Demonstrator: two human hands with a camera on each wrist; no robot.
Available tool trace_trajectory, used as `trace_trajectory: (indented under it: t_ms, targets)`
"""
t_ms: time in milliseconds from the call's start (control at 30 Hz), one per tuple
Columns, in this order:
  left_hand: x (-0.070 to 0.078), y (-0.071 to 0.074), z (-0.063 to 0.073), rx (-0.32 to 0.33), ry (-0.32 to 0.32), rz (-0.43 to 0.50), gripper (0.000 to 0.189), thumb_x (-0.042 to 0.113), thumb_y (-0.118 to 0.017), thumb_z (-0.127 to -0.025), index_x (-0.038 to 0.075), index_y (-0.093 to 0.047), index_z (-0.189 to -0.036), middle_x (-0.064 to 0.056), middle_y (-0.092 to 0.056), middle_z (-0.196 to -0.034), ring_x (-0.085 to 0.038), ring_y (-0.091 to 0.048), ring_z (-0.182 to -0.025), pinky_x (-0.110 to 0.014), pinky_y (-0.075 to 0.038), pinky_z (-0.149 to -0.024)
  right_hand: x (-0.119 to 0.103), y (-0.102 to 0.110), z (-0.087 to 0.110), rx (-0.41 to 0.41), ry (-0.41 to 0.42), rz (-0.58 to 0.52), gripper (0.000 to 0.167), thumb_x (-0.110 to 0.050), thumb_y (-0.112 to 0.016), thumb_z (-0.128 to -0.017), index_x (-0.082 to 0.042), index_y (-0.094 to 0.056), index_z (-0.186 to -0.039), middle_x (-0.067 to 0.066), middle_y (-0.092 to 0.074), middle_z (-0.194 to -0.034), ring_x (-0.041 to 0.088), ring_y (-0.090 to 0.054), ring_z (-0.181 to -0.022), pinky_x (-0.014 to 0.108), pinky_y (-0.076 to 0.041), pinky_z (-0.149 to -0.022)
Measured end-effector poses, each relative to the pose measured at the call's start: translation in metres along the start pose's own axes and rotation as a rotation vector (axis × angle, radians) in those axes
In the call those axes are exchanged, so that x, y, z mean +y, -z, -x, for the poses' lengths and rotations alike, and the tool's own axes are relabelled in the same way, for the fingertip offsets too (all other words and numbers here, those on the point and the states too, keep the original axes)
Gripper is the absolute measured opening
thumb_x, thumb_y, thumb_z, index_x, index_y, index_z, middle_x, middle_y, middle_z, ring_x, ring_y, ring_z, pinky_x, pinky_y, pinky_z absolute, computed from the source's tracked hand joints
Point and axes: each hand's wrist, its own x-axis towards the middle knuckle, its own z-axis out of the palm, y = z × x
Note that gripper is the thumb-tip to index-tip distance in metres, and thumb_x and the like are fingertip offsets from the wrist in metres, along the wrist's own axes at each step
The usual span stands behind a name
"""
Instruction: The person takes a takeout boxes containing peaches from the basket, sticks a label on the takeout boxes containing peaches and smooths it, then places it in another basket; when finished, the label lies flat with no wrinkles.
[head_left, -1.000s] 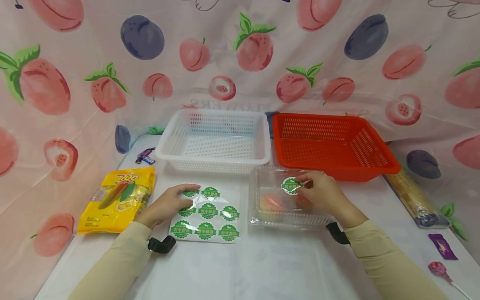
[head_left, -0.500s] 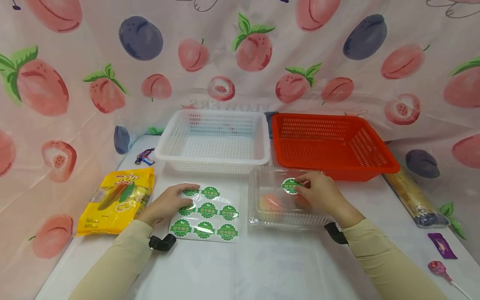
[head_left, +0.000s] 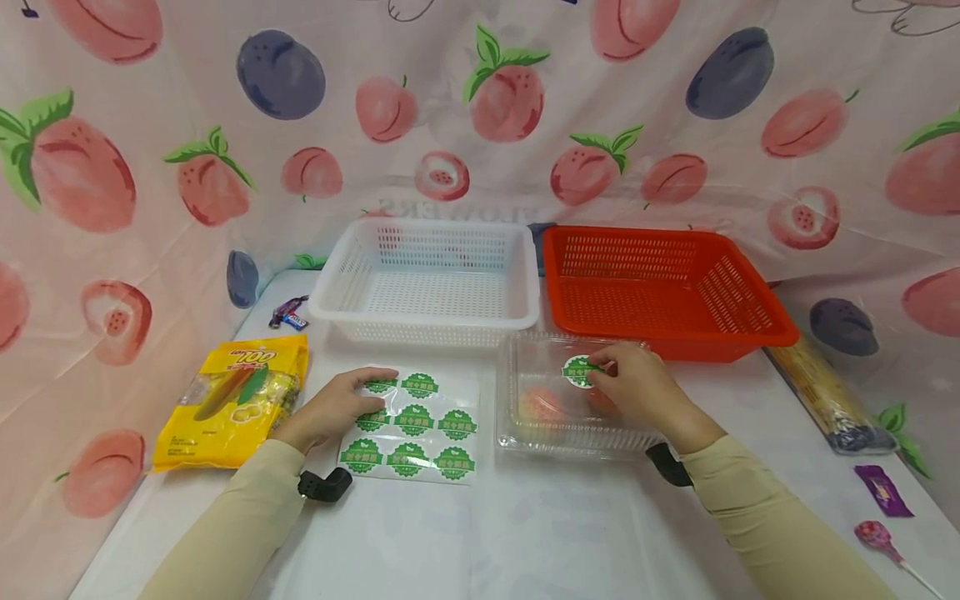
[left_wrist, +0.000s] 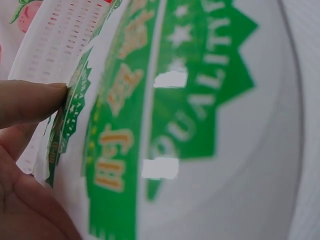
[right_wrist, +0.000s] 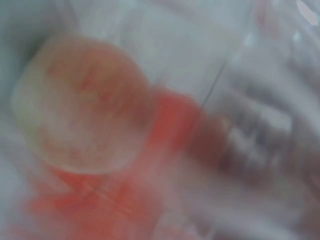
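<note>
My left hand (head_left: 333, 408) holds the upper left edge of a white sticker sheet (head_left: 442, 475), which bears several round green labels. In the left wrist view the sticker sheet (left_wrist: 260, 165) bends close to the camera, thumb and fingers at its edge. My right hand (head_left: 641, 387) pinches the right edge of one round green-and-white sticker (head_left: 576, 372) over the lid of a clear plastic clamshell box (head_left: 525, 437). Through the lid shows a peach-like fruit (head_left: 542, 406), with another reddish one partly hidden by the hand. The right wrist view is blurred, showing a pale reddish round fruit (right_wrist: 85, 105).
Behind stand a white basket (head_left: 423, 321) and a red basket (head_left: 675, 333). A yellow candy bag (head_left: 225, 404) lies left, small wrapped candies (head_left: 288, 312) beyond it. To the right are a long clear-wrapped pack (head_left: 828, 396), a purple candy (head_left: 883, 490) and a lollipop (head_left: 876, 537).
</note>
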Motion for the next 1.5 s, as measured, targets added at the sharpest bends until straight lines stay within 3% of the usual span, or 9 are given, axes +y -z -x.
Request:
trace_trajectory:
  t_ms: [333, 500, 700, 900, 1133, 1300, 1500]
  targets:
    - [-0.0012, -0.0007, -0.0014, 0.000, 0.016, 0.002, 0.048, 0.013, -0.060, -0.098, 0.019, -0.053, -0.145, -0.017, -0.050, -0.138, -0.023, -0.067, -0.080, -0.034, -0.059, -0.073, 0.0000, -0.0029, -0.0029, 0.021, 0.044, 0.016, 0.027, -0.013, -0.069, -0.092, 0.004, -0.071, -0.113, 0.017, -0.066, -0.104, 0.031, -0.059, -0.090, 0.056, -0.046, -0.090]
    - [-0.0018, -0.0008, -0.0013, -0.004, 0.022, 0.031, 0.049, 0.012, -0.060, -0.098, 0.018, -0.052, -0.146, -0.017, -0.054, -0.133, -0.025, -0.069, -0.076, -0.036, -0.060, -0.071, 0.0005, -0.0039, -0.0040, 0.042, 0.066, 0.033, 0.025, -0.012, -0.070, -0.090, 0.005, -0.072, -0.109, 0.017, -0.066, -0.101, 0.031, -0.058, -0.088, 0.054, -0.046, -0.087]
    - [-0.0035, -0.0007, -0.0020, -0.002, 0.008, 0.005, 0.049, 0.013, -0.060, -0.098, 0.017, -0.052, -0.146, -0.018, -0.051, -0.137, -0.023, -0.068, -0.075, -0.035, -0.059, -0.071, 0.0000, -0.0045, -0.0038, 0.045, 0.060, 0.046, 0.025, -0.012, -0.070, -0.090, 0.004, -0.071, -0.109, 0.018, -0.063, -0.103, 0.031, -0.056, -0.089, 0.058, -0.041, -0.094]
    - [-0.0033, -0.0014, -0.0017, -0.006, 0.013, 0.013, 0.049, 0.013, -0.060, -0.098, 0.017, -0.052, -0.146, -0.018, -0.051, -0.136, -0.024, -0.069, -0.074, -0.036, -0.060, -0.071, -0.0005, -0.0052, -0.0037, 0.041, 0.072, 0.037, 0.024, -0.010, -0.070, -0.090, 0.002, -0.072, -0.111, 0.016, -0.065, -0.104, 0.030, -0.056, -0.090, 0.054, -0.041, -0.090]
    - [-0.0030, -0.0020, -0.0016, -0.011, 0.013, 0.024, 0.049, 0.012, -0.059, -0.099, 0.016, -0.052, -0.146, -0.016, -0.056, -0.130, -0.025, -0.069, -0.074, -0.036, -0.060, -0.069, -0.0003, -0.0060, -0.0033, 0.021, 0.097, -0.003, 0.021, -0.007, -0.069, -0.090, 0.001, -0.072, -0.109, 0.010, -0.069, -0.100, 0.025, -0.061, -0.087, 0.046, -0.053, -0.082]
    - [-0.0026, -0.0015, -0.0012, -0.024, 0.017, 0.043, 0.049, 0.013, -0.059, -0.099, 0.017, -0.051, -0.147, -0.014, -0.062, -0.121, -0.027, -0.070, -0.074, -0.037, -0.060, -0.069, -0.0011, -0.0064, -0.0031, -0.005, 0.104, -0.028, 0.019, -0.007, -0.068, -0.090, -0.001, -0.072, -0.108, 0.005, -0.069, -0.095, 0.022, -0.060, -0.084, 0.042, -0.054, -0.081]
    - [-0.0025, -0.0012, -0.0013, -0.028, 0.024, 0.050, 0.050, 0.013, -0.059, -0.099, 0.018, -0.049, -0.148, -0.015, -0.060, -0.124, -0.027, -0.070, -0.075, -0.037, -0.060, -0.069, -0.0016, -0.0043, -0.0023, -0.048, 0.079, -0.043, 0.027, -0.009, -0.065, -0.093, -0.001, -0.069, -0.118, 0.009, -0.070, -0.104, 0.026, -0.062, -0.092, 0.047, -0.054, -0.088]
